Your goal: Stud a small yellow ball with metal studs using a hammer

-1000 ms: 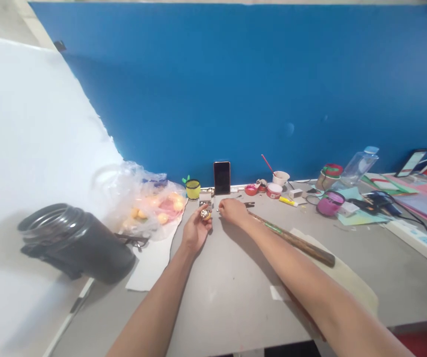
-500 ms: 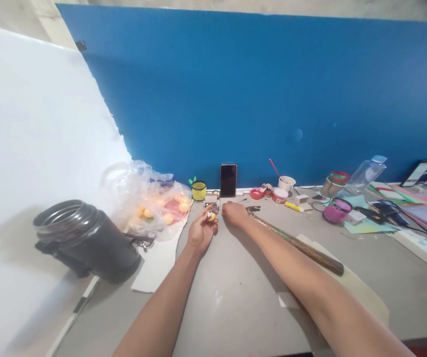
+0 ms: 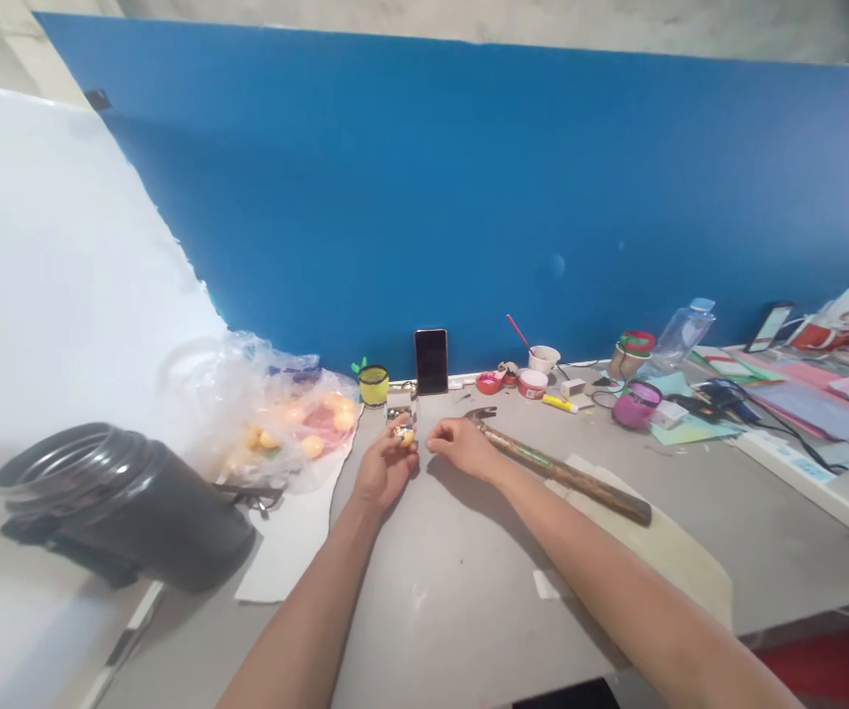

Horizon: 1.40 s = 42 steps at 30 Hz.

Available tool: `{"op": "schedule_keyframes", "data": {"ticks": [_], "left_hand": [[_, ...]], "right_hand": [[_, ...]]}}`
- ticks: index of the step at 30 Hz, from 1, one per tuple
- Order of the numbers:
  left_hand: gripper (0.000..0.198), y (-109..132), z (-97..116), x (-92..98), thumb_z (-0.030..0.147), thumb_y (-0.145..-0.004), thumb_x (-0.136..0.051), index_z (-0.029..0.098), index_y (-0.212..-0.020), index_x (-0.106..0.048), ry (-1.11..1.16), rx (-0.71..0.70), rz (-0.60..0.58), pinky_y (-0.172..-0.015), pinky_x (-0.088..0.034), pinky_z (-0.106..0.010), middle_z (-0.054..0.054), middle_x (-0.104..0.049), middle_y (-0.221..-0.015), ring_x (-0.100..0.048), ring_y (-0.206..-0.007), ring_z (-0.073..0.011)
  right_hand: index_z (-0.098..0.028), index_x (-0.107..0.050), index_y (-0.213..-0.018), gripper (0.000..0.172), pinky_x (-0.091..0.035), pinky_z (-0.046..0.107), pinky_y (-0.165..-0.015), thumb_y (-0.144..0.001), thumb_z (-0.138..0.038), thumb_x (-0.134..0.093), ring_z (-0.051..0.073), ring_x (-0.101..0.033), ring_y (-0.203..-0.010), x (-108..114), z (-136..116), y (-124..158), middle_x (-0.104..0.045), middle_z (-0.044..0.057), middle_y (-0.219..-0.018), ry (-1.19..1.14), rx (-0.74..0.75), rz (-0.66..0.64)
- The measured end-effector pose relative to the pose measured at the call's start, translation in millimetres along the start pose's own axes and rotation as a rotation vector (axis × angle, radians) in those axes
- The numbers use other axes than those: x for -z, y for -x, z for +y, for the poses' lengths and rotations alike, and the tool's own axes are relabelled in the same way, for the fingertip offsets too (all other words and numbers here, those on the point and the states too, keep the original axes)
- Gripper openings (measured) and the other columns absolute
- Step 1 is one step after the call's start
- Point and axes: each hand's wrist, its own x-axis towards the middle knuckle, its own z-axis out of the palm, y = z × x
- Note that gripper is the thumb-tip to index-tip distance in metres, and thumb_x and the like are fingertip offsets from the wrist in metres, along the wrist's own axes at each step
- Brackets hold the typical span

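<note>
My left hand [image 3: 386, 468] is closed around a small round yellow object [image 3: 406, 435] with a shiny, silvery top. It is too small to name more exactly. My right hand [image 3: 461, 446] is just to the right with its fingers pinched together; whether anything is between the fingertips is hidden. Right behind my left hand stands a small white box [image 3: 399, 401] with shiny bits in it. A hammer [image 3: 572, 473] with a worn wooden handle lies beside my right forearm, its claw head beyond my right hand.
A dark wide-mouthed flask [image 3: 136, 512] and a clear plastic bag [image 3: 292, 414] of orange balls are at left. A phone [image 3: 431, 361] leans on the blue partition [image 3: 395, 197]. A yellow mesh cup [image 3: 373, 386], paint tubs, papers and a power strip [image 3: 801, 473] line the back and right.
The view has swung to the right, so everything sits further left. My right hand has drawn slightly back towards me. My left hand still holds the small yellow object.
</note>
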Motion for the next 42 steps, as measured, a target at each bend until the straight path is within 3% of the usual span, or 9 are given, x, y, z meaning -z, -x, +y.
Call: {"op": "schedule_keyframes", "data": {"ticks": [4, 6, 10, 15, 23, 26, 33, 42], "left_hand": [[0.056, 7, -4, -6.9, 0.007, -0.071, -0.074, 0.014, -0.126, -0.065, -0.114, 0.002, -0.038, -0.057, -0.048, -0.022, -0.004, -0.068, -0.089, -0.063, -0.066, -0.0116], [0.057, 9, -6, -8.9, 0.009, -0.072, -0.077, 0.016, -0.127, -0.066, -0.175, 0.002, -0.044, -0.055, -0.047, -0.022, -0.006, -0.069, -0.097, -0.063, -0.065, -0.0112], [0.055, 10, -9, -9.3, 0.012, -0.072, -0.083, 0.019, -0.125, -0.070, -0.300, -0.059, -0.029, -0.056, -0.047, -0.023, -0.009, -0.069, -0.114, -0.065, -0.068, -0.0109], [0.058, 10, -13, -7.6, 0.013, -0.068, -0.085, 0.020, -0.124, -0.071, -0.383, -0.137, 0.016, -0.062, -0.050, -0.024, -0.006, -0.069, -0.107, -0.065, -0.072, -0.0113], [0.063, 13, -16, -8.4, 0.025, -0.074, -0.086, 0.019, -0.134, -0.066, -0.502, -0.166, 0.040, -0.063, -0.052, -0.027, -0.004, -0.070, -0.094, -0.065, -0.068, -0.0133], [0.058, 14, -17, -10.6, 0.022, -0.074, -0.087, 0.017, -0.129, -0.069, -0.551, -0.174, 0.036, -0.063, -0.050, -0.026, -0.003, -0.071, -0.087, -0.060, -0.062, -0.0106], [0.045, 19, -17, -14.9, 0.018, -0.067, -0.091, 0.015, -0.108, -0.073, -0.556, -0.175, -0.013, -0.062, -0.050, -0.027, -0.004, -0.072, -0.081, -0.063, -0.066, -0.0145], [0.042, 18, -18, -13.0, 0.015, -0.066, -0.091, 0.016, -0.104, -0.073, -0.583, -0.172, -0.012, -0.061, -0.048, -0.026, -0.004, -0.072, -0.078, -0.061, -0.064, -0.0136]], "right_hand": [[-0.015, -0.069, -0.074, 0.023, -0.045, 0.021, -0.051, -0.075, -0.034, -0.081, 0.010, -0.057, -0.055, -1, 17, 19, -0.073, 0.004, -0.073, -0.544, -0.163, -0.072], [-0.014, -0.069, -0.073, 0.032, -0.045, 0.020, -0.050, -0.066, -0.039, -0.088, 0.010, -0.059, -0.057, 2, 22, 21, -0.075, 0.007, -0.078, -0.693, -0.182, -0.097], [-0.015, -0.068, -0.074, 0.042, -0.042, 0.019, -0.045, -0.056, -0.041, -0.095, 0.007, -0.053, -0.050, 10, 25, 17, -0.072, 0.003, -0.069, -0.845, -0.185, -0.109], [-0.014, -0.066, -0.070, 0.047, -0.039, 0.018, -0.044, -0.052, -0.042, -0.099, 0.005, -0.048, -0.048, 12, 26, 13, -0.070, 0.003, -0.066, -0.931, -0.252, -0.094], [-0.013, -0.074, -0.085, 0.044, -0.042, 0.018, -0.048, -0.056, -0.034, -0.099, 0.005, -0.052, -0.053, 11, 27, 14, -0.074, 0.005, -0.078, -0.992, -0.262, -0.220], [-0.013, -0.073, -0.084, 0.041, -0.041, 0.018, -0.047, -0.058, -0.034, -0.097, 0.005, -0.052, -0.052, 9, 29, 13, -0.074, 0.005, -0.078, -0.989, -0.254, -0.222], [-0.014, -0.075, -0.086, 0.036, -0.040, 0.018, -0.047, -0.058, -0.026, -0.095, 0.006, -0.052, -0.054, 11, 31, 12, -0.073, 0.005, -0.079, -0.997, -0.273, -0.235], [-0.014, -0.073, -0.085, 0.041, -0.038, 0.017, -0.046, -0.056, -0.029, -0.098, 0.005, -0.051, -0.052, 14, 34, 11, -0.072, 0.003, -0.075, -0.956, -0.295, -0.245]]}}
